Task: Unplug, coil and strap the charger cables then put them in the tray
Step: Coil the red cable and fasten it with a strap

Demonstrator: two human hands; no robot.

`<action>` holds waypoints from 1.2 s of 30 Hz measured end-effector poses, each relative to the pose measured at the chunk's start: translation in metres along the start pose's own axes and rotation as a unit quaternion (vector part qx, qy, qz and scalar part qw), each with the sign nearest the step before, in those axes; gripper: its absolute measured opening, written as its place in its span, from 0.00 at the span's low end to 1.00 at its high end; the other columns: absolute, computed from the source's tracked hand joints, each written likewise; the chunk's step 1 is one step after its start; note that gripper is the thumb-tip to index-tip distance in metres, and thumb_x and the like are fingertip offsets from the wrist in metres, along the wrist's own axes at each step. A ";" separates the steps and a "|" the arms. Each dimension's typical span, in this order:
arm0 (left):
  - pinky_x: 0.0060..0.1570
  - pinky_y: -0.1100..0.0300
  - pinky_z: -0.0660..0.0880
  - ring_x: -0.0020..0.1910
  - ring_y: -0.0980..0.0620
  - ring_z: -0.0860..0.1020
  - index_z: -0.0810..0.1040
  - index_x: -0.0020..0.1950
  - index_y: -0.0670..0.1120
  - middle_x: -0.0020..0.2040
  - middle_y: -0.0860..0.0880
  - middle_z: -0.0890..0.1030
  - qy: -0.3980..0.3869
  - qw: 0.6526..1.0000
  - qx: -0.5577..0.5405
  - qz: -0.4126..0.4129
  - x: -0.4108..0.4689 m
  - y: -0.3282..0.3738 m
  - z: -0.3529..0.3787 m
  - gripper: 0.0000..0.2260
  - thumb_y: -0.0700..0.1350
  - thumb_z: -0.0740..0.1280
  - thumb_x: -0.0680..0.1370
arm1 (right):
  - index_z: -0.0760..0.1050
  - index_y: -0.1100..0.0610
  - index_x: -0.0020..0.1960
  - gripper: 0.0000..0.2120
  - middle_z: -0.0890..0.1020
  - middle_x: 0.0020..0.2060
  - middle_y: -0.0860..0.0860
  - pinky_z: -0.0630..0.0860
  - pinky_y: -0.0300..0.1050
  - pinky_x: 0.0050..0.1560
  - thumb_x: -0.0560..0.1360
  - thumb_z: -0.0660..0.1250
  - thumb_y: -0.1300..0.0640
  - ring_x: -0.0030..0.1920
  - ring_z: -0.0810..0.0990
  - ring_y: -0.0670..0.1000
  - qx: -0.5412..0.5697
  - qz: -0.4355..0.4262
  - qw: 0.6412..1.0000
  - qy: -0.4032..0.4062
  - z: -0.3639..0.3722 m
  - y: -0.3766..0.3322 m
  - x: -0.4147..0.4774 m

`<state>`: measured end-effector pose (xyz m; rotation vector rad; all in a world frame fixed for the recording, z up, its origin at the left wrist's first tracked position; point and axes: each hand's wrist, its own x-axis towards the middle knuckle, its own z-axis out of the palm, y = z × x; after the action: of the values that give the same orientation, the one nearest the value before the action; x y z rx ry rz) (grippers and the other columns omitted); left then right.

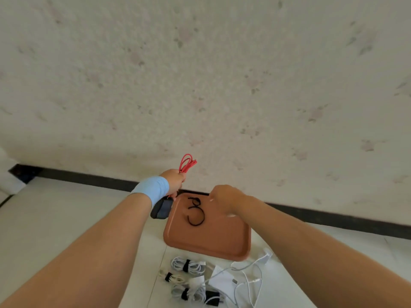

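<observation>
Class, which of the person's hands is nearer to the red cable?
Left. The left hand grips the red cable; the right hand hovers apart, over the tray.

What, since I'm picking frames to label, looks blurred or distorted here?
Head view: the right hand is smeared, its grip unreadable; head view: the thin red coiled cable in the left hand looks sharper; head view: forearms stretch toward the corners; soft light, no glare on the brown plastic tray.
</observation>
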<state>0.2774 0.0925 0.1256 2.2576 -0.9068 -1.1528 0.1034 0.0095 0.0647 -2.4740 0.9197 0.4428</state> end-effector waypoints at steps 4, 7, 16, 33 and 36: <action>0.30 0.58 0.63 0.29 0.47 0.67 0.69 0.46 0.42 0.33 0.45 0.69 0.013 0.996 0.081 -0.039 0.035 -0.029 0.008 0.12 0.46 0.53 0.84 | 0.73 0.58 0.68 0.15 0.78 0.62 0.55 0.79 0.53 0.53 0.82 0.60 0.57 0.59 0.80 0.60 -0.073 -0.035 0.997 -0.002 0.039 0.007 0.048; 0.29 0.58 0.62 0.29 0.49 0.65 0.69 0.42 0.43 0.33 0.47 0.68 0.014 0.992 0.112 -0.048 0.058 -0.043 0.016 0.15 0.50 0.55 0.84 | 0.69 0.56 0.70 0.20 0.78 0.62 0.52 0.74 0.50 0.43 0.82 0.62 0.50 0.54 0.81 0.58 -0.152 -0.081 0.985 0.031 0.061 0.015 0.077; 0.44 0.56 0.68 0.40 0.46 0.73 0.74 0.59 0.41 0.43 0.44 0.73 -0.027 0.983 0.179 -0.037 0.092 -0.059 0.028 0.17 0.51 0.53 0.85 | 0.71 0.52 0.74 0.23 0.67 0.75 0.44 0.78 0.50 0.52 0.80 0.66 0.51 0.62 0.79 0.54 -0.269 -0.138 0.953 -0.004 0.087 0.028 0.125; 0.32 0.60 0.65 0.30 0.51 0.66 0.66 0.35 0.46 0.32 0.49 0.67 -0.040 0.980 0.191 -0.036 0.087 -0.051 0.032 0.14 0.46 0.64 0.79 | 0.72 0.41 0.73 0.24 0.70 0.62 0.51 0.75 0.48 0.55 0.81 0.57 0.61 0.54 0.75 0.55 -0.005 -0.069 0.997 -0.022 0.083 0.015 0.125; 0.32 0.60 0.65 0.30 0.51 0.66 0.65 0.35 0.47 0.32 0.49 0.67 -0.035 0.978 0.201 -0.037 0.091 -0.052 0.034 0.15 0.48 0.64 0.80 | 0.76 0.55 0.69 0.18 0.76 0.65 0.53 0.72 0.43 0.52 0.82 0.58 0.62 0.60 0.78 0.57 -0.017 -0.057 0.998 -0.017 0.087 0.012 0.124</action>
<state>0.3066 0.0596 0.0248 2.6009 -1.1817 -1.1706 0.1732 -0.0184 -0.0673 -2.5259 0.7585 0.4627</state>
